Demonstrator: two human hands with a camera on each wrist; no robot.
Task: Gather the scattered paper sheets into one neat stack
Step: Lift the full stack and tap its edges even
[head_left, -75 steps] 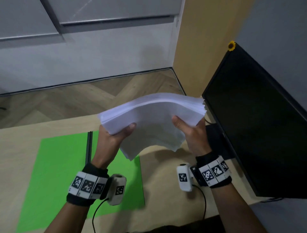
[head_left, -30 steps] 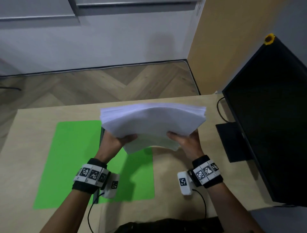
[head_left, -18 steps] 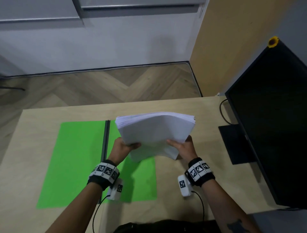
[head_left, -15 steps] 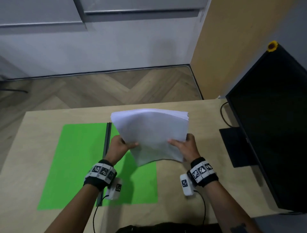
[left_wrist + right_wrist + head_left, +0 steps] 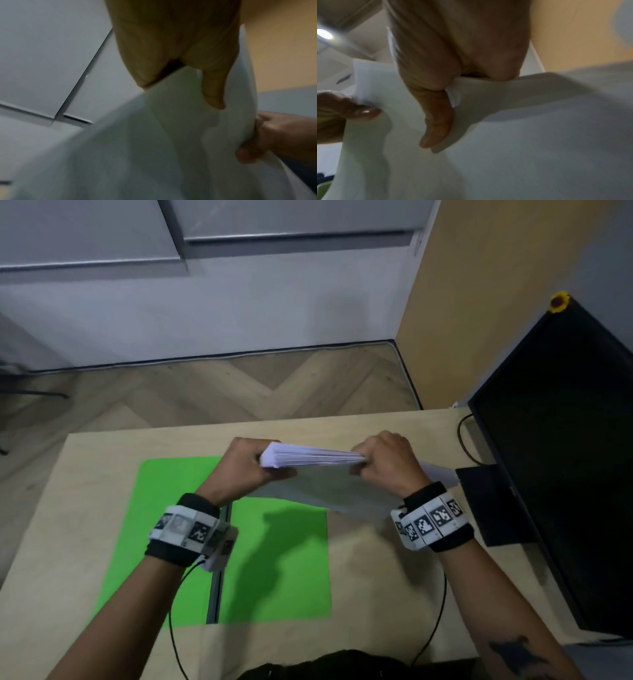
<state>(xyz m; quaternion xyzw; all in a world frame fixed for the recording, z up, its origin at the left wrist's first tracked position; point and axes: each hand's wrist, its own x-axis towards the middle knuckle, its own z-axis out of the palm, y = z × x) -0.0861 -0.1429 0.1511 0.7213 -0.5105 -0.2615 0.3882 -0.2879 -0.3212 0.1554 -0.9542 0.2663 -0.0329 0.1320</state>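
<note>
A thick stack of white paper sheets [image 5: 313,458] stands on edge over the desk, its top edge facing me, its lower part slanting down toward the right [image 5: 329,491]. My left hand [image 5: 245,467] grips the stack's left end and my right hand [image 5: 385,463] grips its right end, fingers curled over the top and thumbs on my side. In the left wrist view my left hand [image 5: 181,83] pinches the paper [image 5: 137,148]. In the right wrist view my right hand [image 5: 443,102] presses its thumb on the sheets [image 5: 522,135].
The light wooden desk [image 5: 85,508] carries a green mat [image 5: 164,525] with a dark bar [image 5: 215,587] across it. A black monitor [image 5: 565,474] on its stand [image 5: 493,505] fills the right side. Cables [image 5: 431,628] trail from the wrist bands.
The stack has been lowered toward the desk and turned from a flat, drooping hold to standing on edge. Both hands have shifted from under the sheets to gripping its two ends.
</note>
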